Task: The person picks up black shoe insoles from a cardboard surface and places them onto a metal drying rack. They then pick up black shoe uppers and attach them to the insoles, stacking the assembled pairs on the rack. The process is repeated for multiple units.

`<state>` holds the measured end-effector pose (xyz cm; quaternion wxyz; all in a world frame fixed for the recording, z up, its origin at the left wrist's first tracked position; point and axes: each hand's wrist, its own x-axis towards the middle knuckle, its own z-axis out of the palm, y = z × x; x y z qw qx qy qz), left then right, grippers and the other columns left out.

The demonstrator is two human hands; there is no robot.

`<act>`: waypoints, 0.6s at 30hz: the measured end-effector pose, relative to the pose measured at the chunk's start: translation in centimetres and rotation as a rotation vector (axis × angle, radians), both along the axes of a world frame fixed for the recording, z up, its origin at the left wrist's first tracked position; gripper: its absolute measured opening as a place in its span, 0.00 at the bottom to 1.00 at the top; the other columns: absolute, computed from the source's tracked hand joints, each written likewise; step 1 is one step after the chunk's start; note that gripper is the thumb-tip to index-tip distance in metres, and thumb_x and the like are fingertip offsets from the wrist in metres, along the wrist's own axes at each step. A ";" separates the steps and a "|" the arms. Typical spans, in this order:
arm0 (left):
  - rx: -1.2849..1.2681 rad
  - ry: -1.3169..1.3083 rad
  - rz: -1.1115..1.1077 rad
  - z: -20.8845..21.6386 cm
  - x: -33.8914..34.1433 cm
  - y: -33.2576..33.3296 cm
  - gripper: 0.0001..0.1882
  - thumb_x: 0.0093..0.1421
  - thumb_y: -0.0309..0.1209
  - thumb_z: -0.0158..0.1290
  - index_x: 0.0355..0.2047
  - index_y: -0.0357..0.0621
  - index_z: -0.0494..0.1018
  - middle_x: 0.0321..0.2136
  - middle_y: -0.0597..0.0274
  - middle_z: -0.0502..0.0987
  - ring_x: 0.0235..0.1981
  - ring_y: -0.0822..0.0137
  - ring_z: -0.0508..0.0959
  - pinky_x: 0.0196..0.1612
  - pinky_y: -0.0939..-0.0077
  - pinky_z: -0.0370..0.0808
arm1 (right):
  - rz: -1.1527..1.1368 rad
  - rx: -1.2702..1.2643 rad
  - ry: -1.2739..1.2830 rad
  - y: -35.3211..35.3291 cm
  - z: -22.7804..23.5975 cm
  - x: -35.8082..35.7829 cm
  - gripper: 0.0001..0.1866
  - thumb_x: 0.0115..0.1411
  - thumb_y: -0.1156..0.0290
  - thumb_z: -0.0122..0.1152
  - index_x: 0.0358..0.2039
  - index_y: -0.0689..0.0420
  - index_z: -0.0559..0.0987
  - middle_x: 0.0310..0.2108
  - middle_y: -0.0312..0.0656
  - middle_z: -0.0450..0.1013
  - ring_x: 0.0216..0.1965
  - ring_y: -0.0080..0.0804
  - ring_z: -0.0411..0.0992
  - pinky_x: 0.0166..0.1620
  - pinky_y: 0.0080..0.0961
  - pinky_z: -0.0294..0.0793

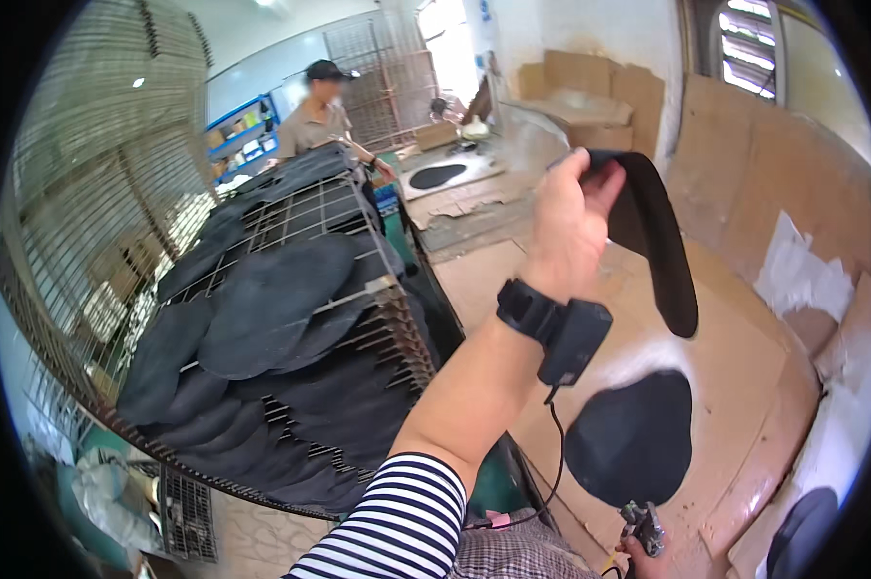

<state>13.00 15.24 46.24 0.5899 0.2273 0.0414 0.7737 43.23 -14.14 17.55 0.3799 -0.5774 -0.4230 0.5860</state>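
Note:
My left hand is raised over the work surface, closed on the edge of a thin black rounded sheet, which hangs down and bends from my fingers. A black device strapped to that wrist trails a cable. Below it, another black rounded sheet lies flat on the brown cardboard, with pale spray residue around its far edge. At the bottom edge my right hand, partly cut off, is closed round a small metal spray gun near the flat sheet's near edge.
To the left stands a wire rack loaded with overlapping black sheets. Beyond it a person in a dark cap works near another black sheet. Upright cardboard lines the right side. A black crate sits low at left.

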 end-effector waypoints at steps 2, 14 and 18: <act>0.009 0.002 0.128 3.3 -3.1 0.5 0.05 0.61 0.23 0.46 0.36 0.33 0.68 0.34 0.52 0.73 0.36 0.57 0.75 0.46 0.57 0.77 | 0.007 -0.150 -0.032 0.9 0.8 -0.8 0.16 0.59 0.64 0.62 0.47 0.55 0.77 0.34 0.31 0.74 0.24 0.13 0.64 0.22 0.13 0.59; 0.054 0.014 0.989 12.4 -33.3 4.9 0.07 0.57 0.25 0.49 0.37 0.43 0.71 0.35 0.61 0.71 0.34 0.66 0.72 0.36 0.68 0.78 | 0.144 -0.285 -0.133 5.9 -0.4 -3.5 0.26 0.56 0.55 0.66 0.53 0.48 0.72 0.24 0.31 0.70 0.09 0.15 0.53 0.12 0.19 0.49; -1.152 1.704 1.509 5.3 -33.5 1.7 0.07 0.48 0.31 0.60 0.28 0.44 0.77 0.33 0.58 0.79 0.37 0.64 0.80 0.41 0.75 0.77 | 0.116 -0.213 -0.182 6.2 0.5 -4.4 0.26 0.57 0.56 0.64 0.55 0.47 0.70 0.26 0.35 0.73 0.09 0.15 0.53 0.12 0.18 0.49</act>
